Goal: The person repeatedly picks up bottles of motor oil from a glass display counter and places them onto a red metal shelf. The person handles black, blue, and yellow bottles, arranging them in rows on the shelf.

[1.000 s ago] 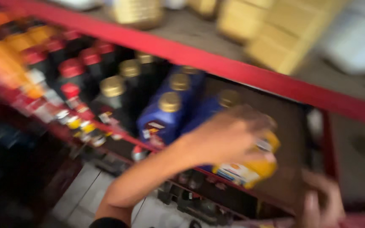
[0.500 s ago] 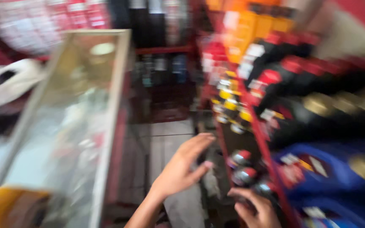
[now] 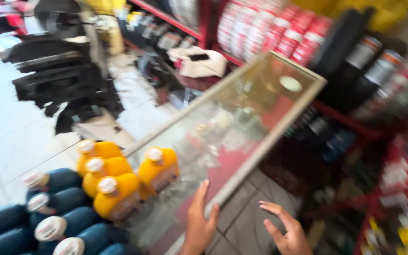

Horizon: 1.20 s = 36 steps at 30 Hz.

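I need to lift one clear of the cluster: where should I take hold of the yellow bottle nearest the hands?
Probably by the neck under its white cap, coming from above and the right: that yellow bottle stands upright on the glass counter, other bottles crowd its left, and the left hand is already nearest, empty.

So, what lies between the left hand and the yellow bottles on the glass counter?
In the head view, only bare glass counter top lies between the left hand and the nearest yellow bottle. The picture is blurred.

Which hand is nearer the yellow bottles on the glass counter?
Left. The left hand rests on the glass counter beside the yellow bottles; the right hand hangs off the counter's edge.
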### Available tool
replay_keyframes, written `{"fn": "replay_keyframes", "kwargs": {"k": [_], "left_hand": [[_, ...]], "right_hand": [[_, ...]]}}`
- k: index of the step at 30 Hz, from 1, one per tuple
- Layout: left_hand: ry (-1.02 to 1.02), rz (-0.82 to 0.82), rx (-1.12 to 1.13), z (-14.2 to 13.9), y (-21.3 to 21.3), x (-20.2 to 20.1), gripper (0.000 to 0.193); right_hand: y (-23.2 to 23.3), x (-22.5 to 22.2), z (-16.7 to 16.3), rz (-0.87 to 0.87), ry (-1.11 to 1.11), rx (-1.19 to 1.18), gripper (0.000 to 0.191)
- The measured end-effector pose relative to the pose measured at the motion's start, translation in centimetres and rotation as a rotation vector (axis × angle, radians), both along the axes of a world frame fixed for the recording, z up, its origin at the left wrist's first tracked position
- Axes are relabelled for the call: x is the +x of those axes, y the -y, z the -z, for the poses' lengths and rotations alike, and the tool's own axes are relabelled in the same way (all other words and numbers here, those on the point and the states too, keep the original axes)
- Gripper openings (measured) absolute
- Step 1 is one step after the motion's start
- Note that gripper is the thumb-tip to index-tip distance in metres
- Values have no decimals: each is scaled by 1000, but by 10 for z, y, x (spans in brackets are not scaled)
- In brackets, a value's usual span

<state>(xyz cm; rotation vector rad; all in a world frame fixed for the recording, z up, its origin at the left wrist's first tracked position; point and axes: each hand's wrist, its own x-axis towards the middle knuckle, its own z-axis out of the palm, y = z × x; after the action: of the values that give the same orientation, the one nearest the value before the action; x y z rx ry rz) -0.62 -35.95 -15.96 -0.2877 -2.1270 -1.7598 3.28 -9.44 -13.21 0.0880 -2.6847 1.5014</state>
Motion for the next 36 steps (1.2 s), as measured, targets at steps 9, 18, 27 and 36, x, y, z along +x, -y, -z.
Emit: {"fn": "replay_keyframes", "kwargs": {"k": [9,18,27,36], "left_hand": [[-163,-489,-108,68,37,-40,54],[-96,-843,-261,-23,64,-56,67],[117,-990,-530,-56,59,-95,86],[334,-740,159,-38,63,-100,60]], "right_hand": [[79,-163,84,-631,-135,-27,38],[119,-246,59,-941,-116,-28,40],[108,-290,28,-1080,74,-55,44],[129,-334,120,-1289,151,-184,55]]}}
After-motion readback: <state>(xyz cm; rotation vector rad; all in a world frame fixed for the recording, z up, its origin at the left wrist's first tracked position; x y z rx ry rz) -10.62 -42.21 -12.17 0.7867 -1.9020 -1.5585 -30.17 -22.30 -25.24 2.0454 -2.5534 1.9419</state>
